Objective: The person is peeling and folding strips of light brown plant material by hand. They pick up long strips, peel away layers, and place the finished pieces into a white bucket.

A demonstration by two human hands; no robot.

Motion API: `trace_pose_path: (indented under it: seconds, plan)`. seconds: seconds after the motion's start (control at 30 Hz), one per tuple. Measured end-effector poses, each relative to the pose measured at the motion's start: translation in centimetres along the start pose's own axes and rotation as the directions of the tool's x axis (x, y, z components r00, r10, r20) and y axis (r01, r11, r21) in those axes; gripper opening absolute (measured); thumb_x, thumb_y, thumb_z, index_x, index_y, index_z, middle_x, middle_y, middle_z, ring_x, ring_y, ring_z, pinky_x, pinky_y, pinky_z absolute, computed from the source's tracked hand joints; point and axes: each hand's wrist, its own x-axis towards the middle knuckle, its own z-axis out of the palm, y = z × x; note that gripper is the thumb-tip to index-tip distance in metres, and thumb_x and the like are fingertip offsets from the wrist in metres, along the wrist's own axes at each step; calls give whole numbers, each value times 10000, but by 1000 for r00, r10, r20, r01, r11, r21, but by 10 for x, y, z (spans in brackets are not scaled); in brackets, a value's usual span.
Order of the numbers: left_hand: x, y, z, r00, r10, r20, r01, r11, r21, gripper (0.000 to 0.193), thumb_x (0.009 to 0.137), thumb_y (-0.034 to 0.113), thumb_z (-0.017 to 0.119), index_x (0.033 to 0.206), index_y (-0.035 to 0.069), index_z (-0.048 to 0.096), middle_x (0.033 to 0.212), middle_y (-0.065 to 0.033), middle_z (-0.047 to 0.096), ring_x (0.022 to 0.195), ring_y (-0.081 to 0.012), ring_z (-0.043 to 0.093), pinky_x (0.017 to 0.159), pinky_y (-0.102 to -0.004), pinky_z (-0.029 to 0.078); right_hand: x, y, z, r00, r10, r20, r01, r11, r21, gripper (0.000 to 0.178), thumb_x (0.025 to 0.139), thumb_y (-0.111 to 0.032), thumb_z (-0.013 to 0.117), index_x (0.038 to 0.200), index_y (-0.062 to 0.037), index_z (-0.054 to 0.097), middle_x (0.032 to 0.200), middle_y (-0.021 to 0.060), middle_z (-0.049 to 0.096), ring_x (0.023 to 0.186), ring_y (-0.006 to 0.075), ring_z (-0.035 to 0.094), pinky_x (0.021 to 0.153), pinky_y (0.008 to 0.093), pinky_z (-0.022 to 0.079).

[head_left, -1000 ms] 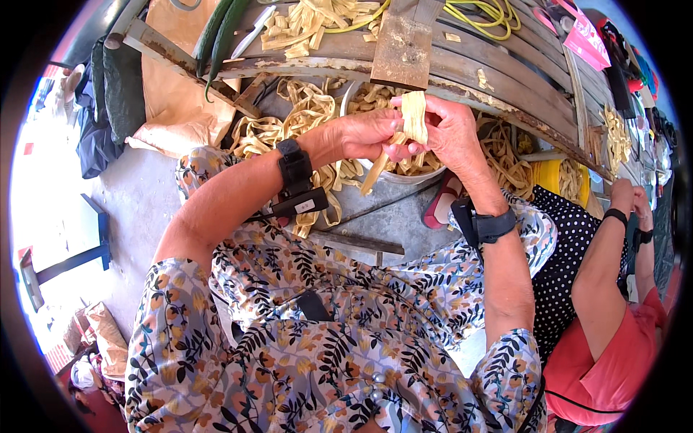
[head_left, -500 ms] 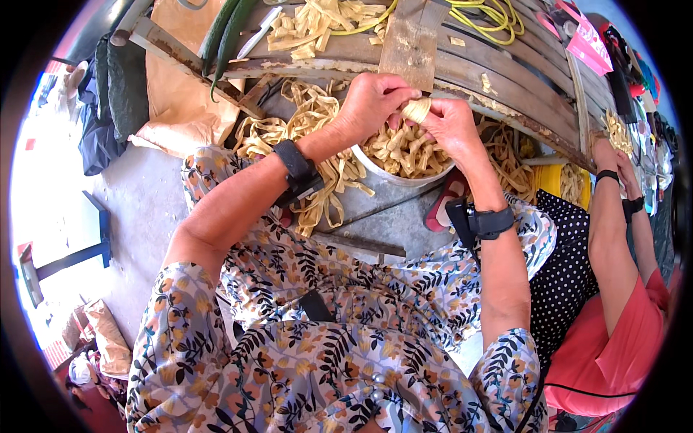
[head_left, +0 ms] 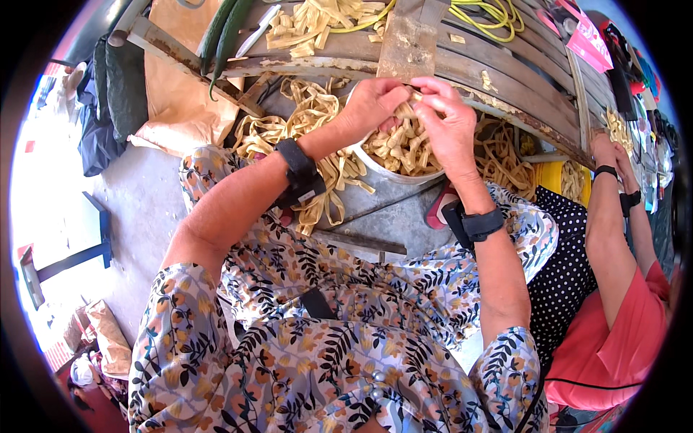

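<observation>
both hands lowered to bowl [head_left: 375,162] | left hand [head_left: 372,105], right hand [head_left: 447,123] pinching one pale strip [head_left: 410,101]

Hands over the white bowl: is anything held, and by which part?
Both hands, left hand and right hand, pinch one pale strip piece between their fingers above the bowl; which part is hidden.

Slatted wooden bench [head_left: 498,68], tan strips [head_left: 317,22], yellow cord [head_left: 484,11]

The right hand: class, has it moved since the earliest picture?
Yes. The right hand has dropped from in front of the wooden bench edge toward the white bowl beneath it.
</observation>
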Motion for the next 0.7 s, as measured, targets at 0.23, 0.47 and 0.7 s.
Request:
trace_pose_path:
  seconds: [0.23,0.47,0.7]
  plan:
    - [-3,12,-1,957,-134,259,229,894,-386,250,869,274,534,938,37,570,644,67,425,511,-9,298,465,-148,238,15,-5,-23,857,510,-76,-322,645,693,85,753,-18,619,792,52,648,1063,63,582,893,109,546,782,230,441]
    - [-4,3,-7,922,-75,379,219,910,-353,214,893,234,497,860,34,563,584,79,361,475,-4,274,427,-152,220,15,7,-33,814,577,-64,-379,612,694,136,776,-76,632,868,24,640,1045,55,590,858,95,559,733,212,461]
    - [-9,2,-16,851,-118,512,372,824,-428,216,909,230,464,836,35,519,561,93,313,441,-1,247,394,-150,184,10,-8,-27,765,531,364,-639,561,526,226,784,-175,655,937,-15,613,769,3,588,632,43,512,475,156,403]
